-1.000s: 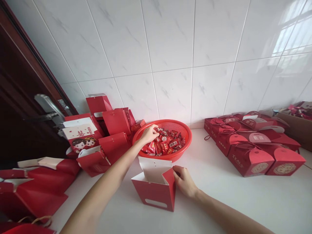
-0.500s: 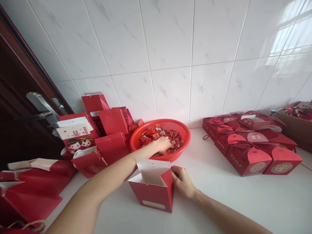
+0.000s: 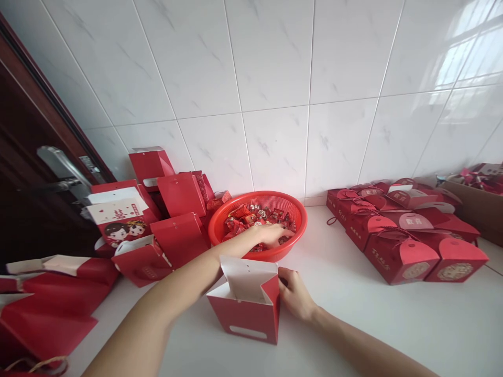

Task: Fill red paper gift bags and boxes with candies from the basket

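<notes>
My left hand is down among the wrapped candies in an orange-red plastic basket. One finger stretches out toward the basket's right side; the other fingertips are partly hidden, and nothing shows as held. In front of the basket, an upright red paper box with a white inside stands with its top flaps raised. My right hand grips this box by its right side, the fingers partly behind it.
Several open red boxes crowd the left side, near a dark door with a metal handle. Closed red gift boxes stand in rows at right, beside a cardboard carton. A tiled wall bounds the white table.
My left hand has shifted right within the basket, over to the candies near its right side. My right hand and the box stay almost where they were.
</notes>
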`<state>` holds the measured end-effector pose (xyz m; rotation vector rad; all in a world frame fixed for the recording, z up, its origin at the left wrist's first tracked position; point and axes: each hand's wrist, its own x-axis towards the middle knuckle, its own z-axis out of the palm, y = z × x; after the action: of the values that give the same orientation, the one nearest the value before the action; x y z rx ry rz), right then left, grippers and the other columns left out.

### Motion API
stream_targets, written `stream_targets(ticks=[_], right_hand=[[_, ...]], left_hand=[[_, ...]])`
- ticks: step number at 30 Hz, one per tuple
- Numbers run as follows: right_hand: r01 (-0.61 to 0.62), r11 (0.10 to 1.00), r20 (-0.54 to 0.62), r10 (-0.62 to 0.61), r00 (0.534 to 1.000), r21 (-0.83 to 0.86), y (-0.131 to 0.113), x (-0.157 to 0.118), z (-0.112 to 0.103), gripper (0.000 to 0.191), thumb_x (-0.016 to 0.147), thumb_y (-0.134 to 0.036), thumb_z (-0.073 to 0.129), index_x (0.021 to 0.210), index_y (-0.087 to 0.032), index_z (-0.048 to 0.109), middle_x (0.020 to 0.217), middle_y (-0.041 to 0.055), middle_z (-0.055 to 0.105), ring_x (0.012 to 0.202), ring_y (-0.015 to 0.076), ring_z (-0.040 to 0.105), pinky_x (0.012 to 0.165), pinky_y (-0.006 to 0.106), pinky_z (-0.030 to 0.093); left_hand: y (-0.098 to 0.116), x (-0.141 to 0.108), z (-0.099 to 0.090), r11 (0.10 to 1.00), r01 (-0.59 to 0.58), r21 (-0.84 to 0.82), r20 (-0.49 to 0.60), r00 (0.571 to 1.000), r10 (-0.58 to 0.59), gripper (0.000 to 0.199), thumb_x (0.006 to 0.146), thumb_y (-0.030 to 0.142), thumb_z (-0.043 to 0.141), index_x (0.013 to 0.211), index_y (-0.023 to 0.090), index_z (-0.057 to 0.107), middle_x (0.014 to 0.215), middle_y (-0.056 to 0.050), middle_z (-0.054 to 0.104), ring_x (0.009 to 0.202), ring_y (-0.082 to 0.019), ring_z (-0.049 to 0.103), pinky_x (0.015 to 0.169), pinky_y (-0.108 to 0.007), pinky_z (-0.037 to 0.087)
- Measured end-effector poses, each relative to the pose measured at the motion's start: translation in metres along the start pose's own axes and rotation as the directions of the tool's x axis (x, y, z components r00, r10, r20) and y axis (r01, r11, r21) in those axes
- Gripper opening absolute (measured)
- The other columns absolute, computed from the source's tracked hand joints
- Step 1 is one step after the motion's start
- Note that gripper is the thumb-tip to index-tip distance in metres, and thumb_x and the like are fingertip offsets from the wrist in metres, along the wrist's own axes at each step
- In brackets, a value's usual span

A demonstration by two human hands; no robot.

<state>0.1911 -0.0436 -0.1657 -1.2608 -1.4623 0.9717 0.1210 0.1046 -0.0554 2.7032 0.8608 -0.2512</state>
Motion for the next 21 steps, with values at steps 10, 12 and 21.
stream_targets(ticks=[10,12,21], right_hand=[[0.003,1.0,0.011,-0.003,1.0,0.005,0.001,0.0,0.0,0.028,0.083,-0.039,0.045,0.062,-0.021,0.042,0.063,-0.0008,0.045,0.063,0.0137,0.038,0.057,0.026,0.033],[-0.001,1.0,0.011,0.001,1.0,0.001,0.001,0.001,0.0,0.029,0.083,-0.039,0.045,0.062,-0.021,0.04,0.063,-0.0009,0.044,0.063,0.0136,0.036,0.057,0.026,0.032],[-0.007,0.999,0.008,0.007,1.0,-0.047,0.003,0.002,0.001,0.033,0.083,-0.042,0.041,0.06,-0.022,0.03,0.062,-0.003,0.031,0.062,0.0124,0.028,0.056,0.027,0.024]], left_hand=[[0.004,-0.004,-0.003,0.989,-0.04,0.139,0.091,0.995,0.028,0.036,0.088,0.021,0.052,0.121,0.025,0.067,0.117,-0.009,0.07,0.097,-0.025,0.067,0.074,-0.029,0.05],[0.004,-0.004,-0.002,0.991,-0.021,0.133,0.079,0.997,0.01,0.044,0.088,0.019,0.052,0.13,0.027,0.063,0.122,-0.008,0.069,0.102,-0.026,0.067,0.075,-0.028,0.05],[-0.023,0.0,-0.006,0.996,-0.001,-0.091,0.05,0.999,0.005,0.053,0.088,0.019,0.056,0.141,0.027,0.057,0.131,-0.007,0.069,0.111,-0.025,0.068,0.088,-0.029,0.051]])
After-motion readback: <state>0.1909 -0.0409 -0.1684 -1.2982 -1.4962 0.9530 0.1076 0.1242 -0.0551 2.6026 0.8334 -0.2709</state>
